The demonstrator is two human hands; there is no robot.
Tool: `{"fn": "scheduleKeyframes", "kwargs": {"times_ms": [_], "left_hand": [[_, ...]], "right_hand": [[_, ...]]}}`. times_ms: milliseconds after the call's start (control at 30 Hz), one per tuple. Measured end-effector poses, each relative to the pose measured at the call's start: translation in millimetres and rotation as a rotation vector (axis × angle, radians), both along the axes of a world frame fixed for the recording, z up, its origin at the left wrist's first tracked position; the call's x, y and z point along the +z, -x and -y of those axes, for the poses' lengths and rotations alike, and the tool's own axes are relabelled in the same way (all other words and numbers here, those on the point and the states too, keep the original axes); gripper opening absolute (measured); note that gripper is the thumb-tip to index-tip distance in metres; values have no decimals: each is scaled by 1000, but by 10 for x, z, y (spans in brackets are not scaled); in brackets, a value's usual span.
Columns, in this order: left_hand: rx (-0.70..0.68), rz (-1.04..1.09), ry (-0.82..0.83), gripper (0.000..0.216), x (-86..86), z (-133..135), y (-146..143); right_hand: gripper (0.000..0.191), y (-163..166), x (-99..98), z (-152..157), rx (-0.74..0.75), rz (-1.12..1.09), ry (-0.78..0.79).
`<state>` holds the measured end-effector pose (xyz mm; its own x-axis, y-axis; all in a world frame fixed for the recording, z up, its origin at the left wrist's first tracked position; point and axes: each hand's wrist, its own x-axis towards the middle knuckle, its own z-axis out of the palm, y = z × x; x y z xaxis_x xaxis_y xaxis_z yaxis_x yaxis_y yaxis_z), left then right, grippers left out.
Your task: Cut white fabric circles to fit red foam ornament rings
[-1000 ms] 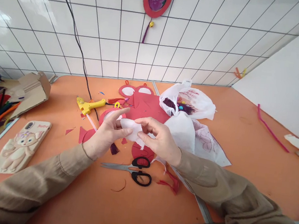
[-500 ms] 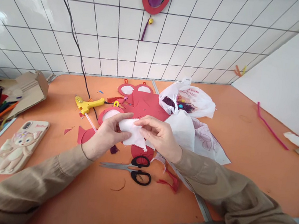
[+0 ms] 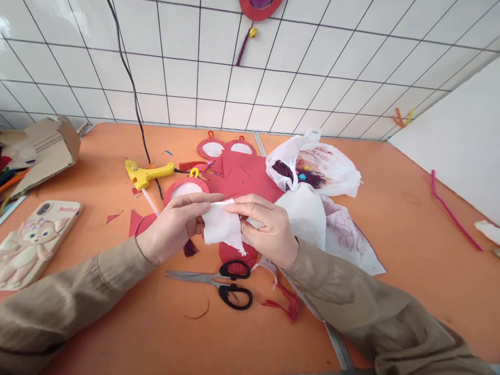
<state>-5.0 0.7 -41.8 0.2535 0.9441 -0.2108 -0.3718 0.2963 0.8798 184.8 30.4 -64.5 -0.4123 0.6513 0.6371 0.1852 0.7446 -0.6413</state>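
Note:
A small piece of white cloth (image 3: 224,227) with a ragged lower edge is held up between both hands. My left hand (image 3: 179,222) pinches its left side, fingers partly behind it. At the upper right edge, my right hand (image 3: 267,227) grips it with thumb and fingers. Below the hands, black-handled scissors (image 3: 222,282) lie on the orange table, blades pointing left. Red ring-shaped frames with white centres, such as the red frame (image 3: 187,189), and red sheets (image 3: 247,174) lie just behind the hands.
A yellow glue gun (image 3: 148,174) with its cord lies left of the hands, and a phone in a cartoon case (image 3: 30,246) is nearer. Right of centre are a white plastic bag (image 3: 336,172) and larger white cloth (image 3: 304,214). Red scraps (image 3: 284,304) lie beside the scissors.
My left thumb has moved up off the front of the cloth, and more of its face now shows. My right hand has shifted slightly left.

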Motion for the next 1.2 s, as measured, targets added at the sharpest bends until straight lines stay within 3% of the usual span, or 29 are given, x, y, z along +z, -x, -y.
{"fn": "scheduleKeyframes", "kwargs": {"times_ms": [167, 333, 433, 500, 733, 833, 900, 1033, 1200], "left_hand": [[-2, -129, -154, 47, -68, 11, 26], [-118, -246, -379, 60, -93, 33, 67], [-166, -337, -373, 75, -81, 46, 28], [-121, -351, -328, 76, -81, 57, -20], [71, -216, -140, 46, -148, 79, -85], [89, -208, -126, 41, -166, 67, -74], [90, -231, -141, 43, -171, 55, -68], [46, -310, -219, 53, -177, 40, -66], [26, -397, -300, 64, -162, 56, -72]], "right_hand": [[10, 2, 26, -2, -1, -101, 166], [14, 51, 41, 33, 10, -281, 650], [22, 89, 52, 66, 44, -381, 881], [24, 106, 59, 85, 62, -398, 973], [24, 121, 21, 130, 85, -374, 1084], [37, 120, 14, 131, 94, -425, 1120], [45, 113, 16, 117, 115, -441, 1185], [33, 95, 13, 73, 193, -403, 1325], [32, 97, -24, 63, 147, -360, 1301]]}}
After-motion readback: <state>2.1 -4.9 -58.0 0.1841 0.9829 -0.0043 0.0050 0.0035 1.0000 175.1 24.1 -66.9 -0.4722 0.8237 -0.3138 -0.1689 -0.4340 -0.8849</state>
